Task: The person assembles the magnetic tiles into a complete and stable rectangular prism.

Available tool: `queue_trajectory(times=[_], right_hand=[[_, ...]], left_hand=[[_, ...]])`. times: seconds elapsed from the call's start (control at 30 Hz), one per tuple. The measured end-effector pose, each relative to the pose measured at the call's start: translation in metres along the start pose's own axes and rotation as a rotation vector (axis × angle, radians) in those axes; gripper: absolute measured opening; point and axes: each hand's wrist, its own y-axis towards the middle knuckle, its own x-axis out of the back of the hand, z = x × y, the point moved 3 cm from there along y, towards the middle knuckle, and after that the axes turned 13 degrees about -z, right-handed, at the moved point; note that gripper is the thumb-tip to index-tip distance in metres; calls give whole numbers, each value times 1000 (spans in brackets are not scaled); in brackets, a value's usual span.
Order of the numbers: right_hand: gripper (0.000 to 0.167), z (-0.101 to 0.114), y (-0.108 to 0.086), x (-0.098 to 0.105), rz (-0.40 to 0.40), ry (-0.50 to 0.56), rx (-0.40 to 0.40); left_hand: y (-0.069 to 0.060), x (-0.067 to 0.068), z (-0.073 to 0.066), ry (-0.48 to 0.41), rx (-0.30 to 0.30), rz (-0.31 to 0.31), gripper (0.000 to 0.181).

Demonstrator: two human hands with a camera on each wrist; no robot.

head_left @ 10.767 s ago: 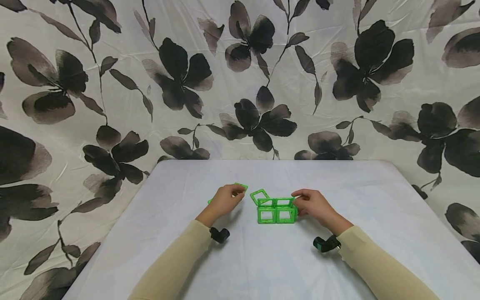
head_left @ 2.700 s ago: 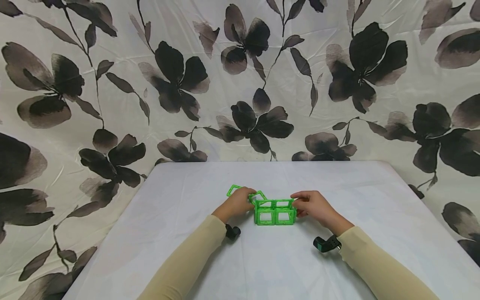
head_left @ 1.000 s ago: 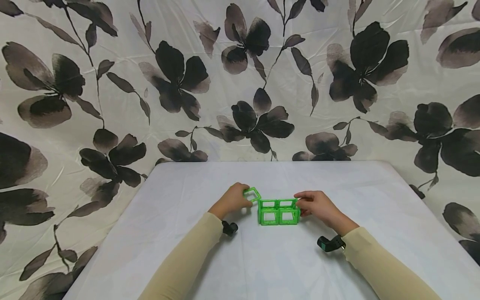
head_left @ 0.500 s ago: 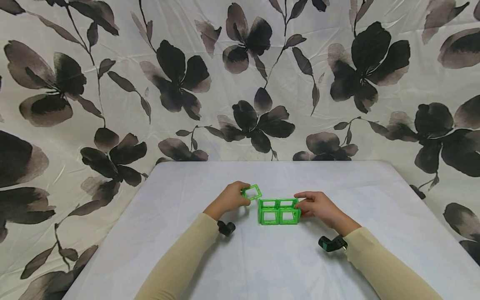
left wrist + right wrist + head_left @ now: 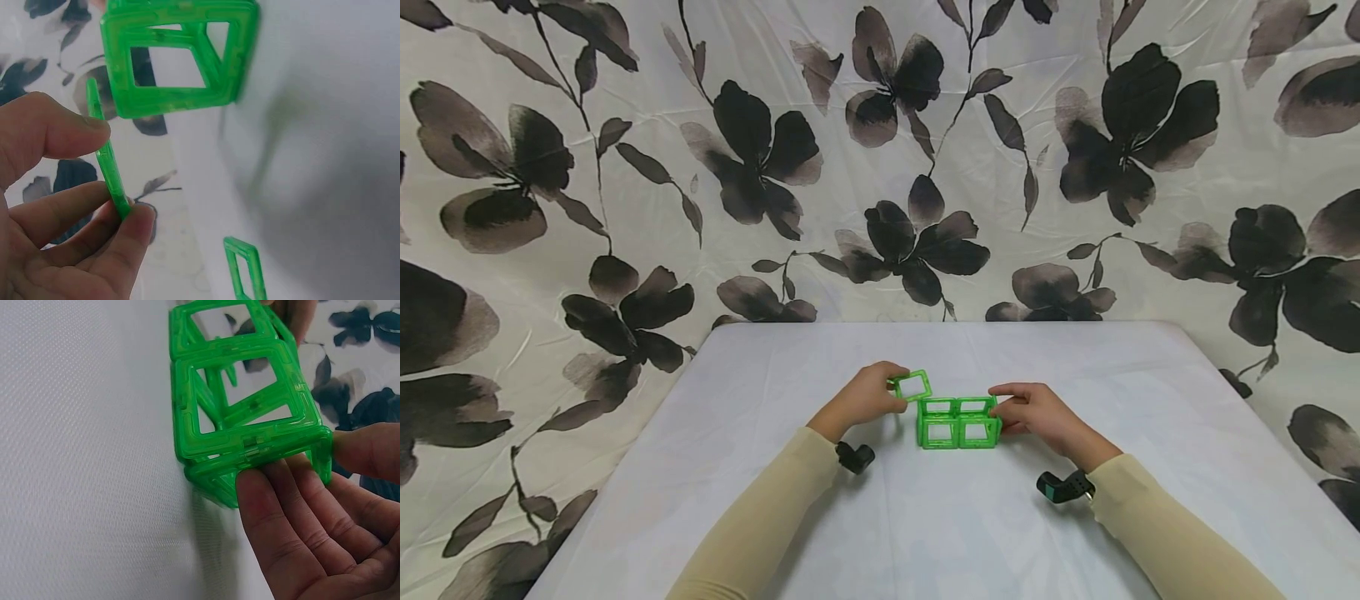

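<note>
A box-like frame of green magnetic tiles [image 5: 956,433] stands on the white table, two squares wide. At its right end my right hand [image 5: 1037,417] grips it, thumb on one side of an end tile and fingers against the other, as the right wrist view shows. My left hand [image 5: 867,395] pinches a single square magnetic tile [image 5: 110,169] by its edges, between thumb and fingertips. That tile is raised just above the frame's back left corner; whether they touch I cannot tell. Another green tile [image 5: 255,270] lies on the table in the left wrist view, hidden in the head view.
The white-covered table [image 5: 925,533] stretches toward the front and both sides. Behind it hangs a pale cloth [image 5: 880,167] with dark flowers. A black wrist camera [image 5: 855,457] sits under the left sleeve, and another camera [image 5: 1064,487] under the right.
The tile that leaned at the frame's back left corner is now in my left hand. Over the last second it has turned more level and shifted slightly right. My right hand stays at the frame.
</note>
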Motion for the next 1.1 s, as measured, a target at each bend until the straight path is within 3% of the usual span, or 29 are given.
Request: queue_trajectory(times=[0.17,0.63,1.1], right_hand=[[54,-1,1,1,-17,-4,-11],[52,-4,2,1,-29,-21,-8],[51,-3,0,2,20,-1,20]], left_hand=[[1,-2,-3,-24,-5,24,60],[-8,-6,-24,6,-87,64,58],[-9,-18,-41,40,-163,94,56]])
